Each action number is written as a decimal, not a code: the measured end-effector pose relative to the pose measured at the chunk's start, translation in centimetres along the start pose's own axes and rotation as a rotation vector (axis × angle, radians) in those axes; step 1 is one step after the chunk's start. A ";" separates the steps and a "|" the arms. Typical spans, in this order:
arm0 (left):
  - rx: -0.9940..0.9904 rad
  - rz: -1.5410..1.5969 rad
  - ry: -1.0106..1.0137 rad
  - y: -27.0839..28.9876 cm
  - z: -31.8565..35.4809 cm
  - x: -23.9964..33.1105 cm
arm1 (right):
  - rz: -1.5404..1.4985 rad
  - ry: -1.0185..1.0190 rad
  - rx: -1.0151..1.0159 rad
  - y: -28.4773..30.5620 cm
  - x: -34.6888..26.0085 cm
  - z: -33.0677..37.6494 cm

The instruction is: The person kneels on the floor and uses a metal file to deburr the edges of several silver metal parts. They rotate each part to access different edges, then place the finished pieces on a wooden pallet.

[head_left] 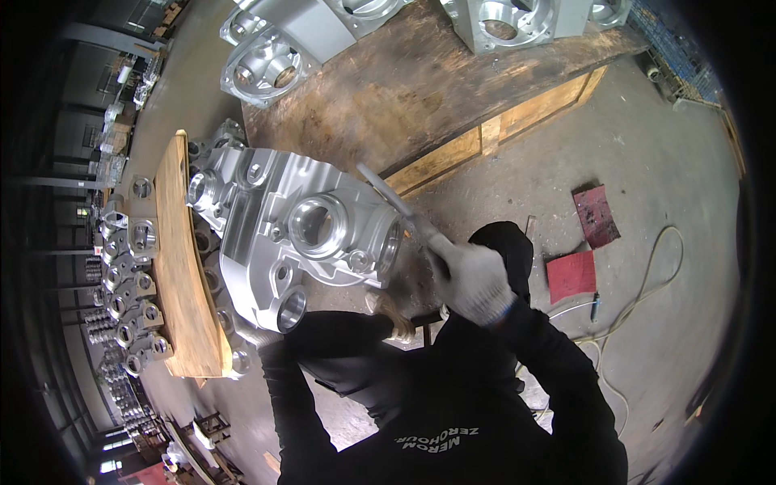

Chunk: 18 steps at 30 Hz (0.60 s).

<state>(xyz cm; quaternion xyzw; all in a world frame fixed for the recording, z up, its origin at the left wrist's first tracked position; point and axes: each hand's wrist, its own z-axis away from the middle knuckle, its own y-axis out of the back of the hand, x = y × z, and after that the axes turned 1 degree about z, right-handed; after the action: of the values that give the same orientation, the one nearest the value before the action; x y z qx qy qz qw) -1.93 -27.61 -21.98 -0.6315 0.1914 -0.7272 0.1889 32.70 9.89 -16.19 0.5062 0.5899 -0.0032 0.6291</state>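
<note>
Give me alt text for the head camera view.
A gloved right hand holds a flat grey tool beside a large silver metal part, while the left hand, partly hidden, is at the part's lower end. More metal parts sit on a wooden table beyond; red mats lie on the floor.

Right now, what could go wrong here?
Two likely risks, maybe a third:
1. The file-like tool in the right hand could slip and scratch the silver casting.
2. The left hand, partly hidden near the casting's lower edge, might get pinched if the part shifts.
3. The red sheet on the floor near the right leg might slide underfoot.
</note>
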 end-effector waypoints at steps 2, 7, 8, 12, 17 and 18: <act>-0.063 -0.046 0.004 0.6 -0.1 0.1 | 0.089 -0.144 -0.227 2.1 -0.1 0.3; -0.100 -0.049 0.014 1.1 0.1 0.1 | 0.101 0.140 -0.199 5.2 1.8 -0.8; -0.148 -0.069 0.006 1.1 0.3 0.1 | 0.111 0.134 -0.234 5.7 2.3 -0.9; -0.108 -0.148 -0.009 0.1 1.0 0.0 | 0.135 0.135 -0.337 7.3 3.9 -1.3; -0.100 -0.126 0.017 -1.4 1.8 0.1 | 0.170 0.167 -0.344 8.7 3.5 -1.4; -0.094 -0.108 0.037 -1.5 1.8 0.1 | 0.184 0.174 -0.344 8.6 3.3 -1.6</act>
<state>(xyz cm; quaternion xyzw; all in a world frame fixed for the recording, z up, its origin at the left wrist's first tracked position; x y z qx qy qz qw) -0.24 -26.48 -20.87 -0.6355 0.1947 -0.7381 0.1160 37.69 17.09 -12.88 0.4414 0.5851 0.1986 0.6506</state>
